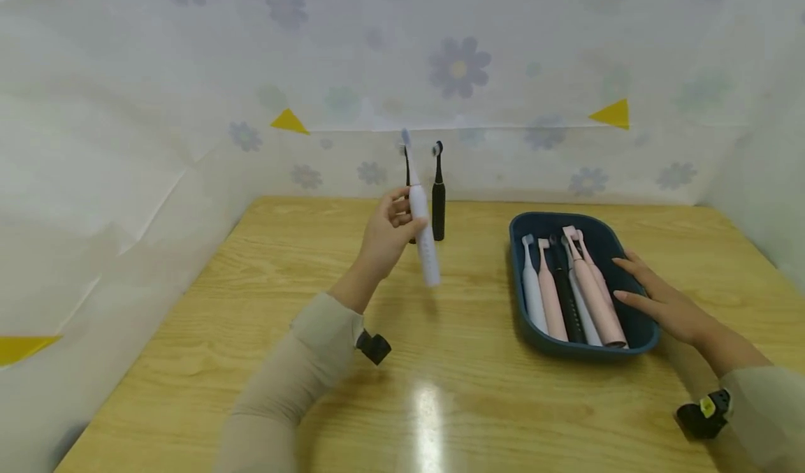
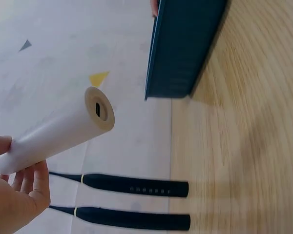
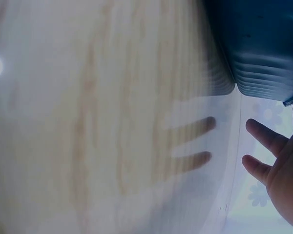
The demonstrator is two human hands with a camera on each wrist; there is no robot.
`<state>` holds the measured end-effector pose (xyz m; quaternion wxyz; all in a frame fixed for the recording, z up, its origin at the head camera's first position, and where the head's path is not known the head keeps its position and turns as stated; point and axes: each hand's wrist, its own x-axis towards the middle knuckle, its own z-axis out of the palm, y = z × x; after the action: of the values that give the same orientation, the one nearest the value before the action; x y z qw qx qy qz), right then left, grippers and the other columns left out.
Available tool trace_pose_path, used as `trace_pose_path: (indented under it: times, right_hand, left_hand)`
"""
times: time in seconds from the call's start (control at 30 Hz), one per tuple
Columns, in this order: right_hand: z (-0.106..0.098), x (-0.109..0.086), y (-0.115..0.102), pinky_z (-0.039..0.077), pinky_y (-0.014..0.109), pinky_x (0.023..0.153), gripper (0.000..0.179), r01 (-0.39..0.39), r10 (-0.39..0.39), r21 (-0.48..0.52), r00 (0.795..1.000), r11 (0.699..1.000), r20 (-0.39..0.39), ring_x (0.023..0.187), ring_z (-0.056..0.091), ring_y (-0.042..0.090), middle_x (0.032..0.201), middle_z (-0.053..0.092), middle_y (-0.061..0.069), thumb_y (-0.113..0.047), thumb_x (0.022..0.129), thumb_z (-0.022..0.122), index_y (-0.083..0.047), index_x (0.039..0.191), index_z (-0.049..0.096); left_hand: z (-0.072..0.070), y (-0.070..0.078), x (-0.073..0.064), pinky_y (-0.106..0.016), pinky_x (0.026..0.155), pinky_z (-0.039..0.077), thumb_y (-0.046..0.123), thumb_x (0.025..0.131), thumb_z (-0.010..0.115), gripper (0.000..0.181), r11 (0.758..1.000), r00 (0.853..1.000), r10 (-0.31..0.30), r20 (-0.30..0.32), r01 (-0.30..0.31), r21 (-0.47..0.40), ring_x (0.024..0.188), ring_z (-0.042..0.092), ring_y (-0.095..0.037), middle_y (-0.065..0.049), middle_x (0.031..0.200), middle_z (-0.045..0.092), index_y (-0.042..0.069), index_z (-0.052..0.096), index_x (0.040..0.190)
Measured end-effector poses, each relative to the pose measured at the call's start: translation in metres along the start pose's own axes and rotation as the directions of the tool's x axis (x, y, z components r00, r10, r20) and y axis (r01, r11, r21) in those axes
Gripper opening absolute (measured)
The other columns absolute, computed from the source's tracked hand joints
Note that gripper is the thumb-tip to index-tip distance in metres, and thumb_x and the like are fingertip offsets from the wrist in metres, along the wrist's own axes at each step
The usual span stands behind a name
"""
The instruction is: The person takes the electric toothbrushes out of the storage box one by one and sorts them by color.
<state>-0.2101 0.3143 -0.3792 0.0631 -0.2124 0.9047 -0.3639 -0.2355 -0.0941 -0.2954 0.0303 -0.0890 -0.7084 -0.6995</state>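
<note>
My left hand (image 1: 391, 232) grips a white electric toothbrush (image 1: 425, 239) around its handle, brush head up and base tilted toward me. The port in that toothbrush's base (image 2: 98, 109) faces the left wrist camera. Just behind stand two upright black electric toothbrushes (image 1: 438, 211); in the head view the left one is mostly hidden by the white toothbrush and hand. On the right, my right hand (image 1: 669, 309) rests at the right rim of a dark blue bin (image 1: 547, 347), its fingers loosely extended. Two of its fingers (image 3: 266, 136) stretch along the bin's outside.
Inside the bin lie several electric toothbrushes: white, a black one (image 1: 567, 302) and pink ones such as this pink toothbrush (image 1: 597, 295). A flower-patterned sheet (image 1: 459, 68) hangs behind the wooden table (image 1: 490, 403), with yellow triangles (image 1: 613, 114) on it.
</note>
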Motion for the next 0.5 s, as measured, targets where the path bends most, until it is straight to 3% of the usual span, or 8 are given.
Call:
trace_pose_path:
  times: [0.3,0.5]
  right_hand:
    - [0.001,0.0,0.003,0.008,0.07,0.078,0.061,0.003,-0.003,0.001,1.0,1.0,-0.005,0.122,-0.011,0.043,0.14,-0.016,0.012,-0.018,0.092,0.041,-0.008,0.139,0.003]
    - [-0.001,-0.001,0.004,0.008,0.07,0.079,0.061,0.007,-0.007,-0.001,1.0,1.0,-0.011,0.122,-0.012,0.042,0.14,-0.017,0.011,-0.017,0.092,0.041,-0.007,0.139,0.003]
  left_hand:
    - [-0.037,-0.007,0.008,-0.032,0.079,0.045,0.0,0.081,0.057,0.054,1.0,0.994,-0.024,-0.106,0.022,-0.019,0.098,0.049,-0.023,-0.013,0.113,0.048,0.012,0.036,0.128]
    - [-0.059,-0.016,0.016,-0.03,0.08,0.044,0.0,0.081,0.057,0.055,0.998,0.987,-0.04,-0.158,0.046,0.035,0.1,0.048,-0.023,-0.013,0.113,0.046,0.012,0.035,0.129]
